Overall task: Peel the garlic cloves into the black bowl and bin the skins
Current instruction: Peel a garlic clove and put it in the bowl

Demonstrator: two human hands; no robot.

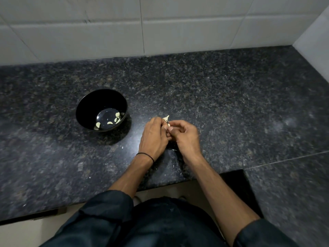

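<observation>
garlic (166,118) mostly hidden by fingers (155,122), sleeves (99,220) cropped

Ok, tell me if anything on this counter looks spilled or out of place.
Only minor litter: pale flecks, likely garlic skin, lie loose on the counter toward its near edge, not yet binned. The bowl stands upright with peeled cloves inside.

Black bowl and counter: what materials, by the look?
Black bowl: smooth and glossy, with sharp highlights on its floor; glazed ceramic or melamine, cannot tell which. Counter: polished stone, likely granite, going by the dark speckled grain and soft sheen.
</observation>
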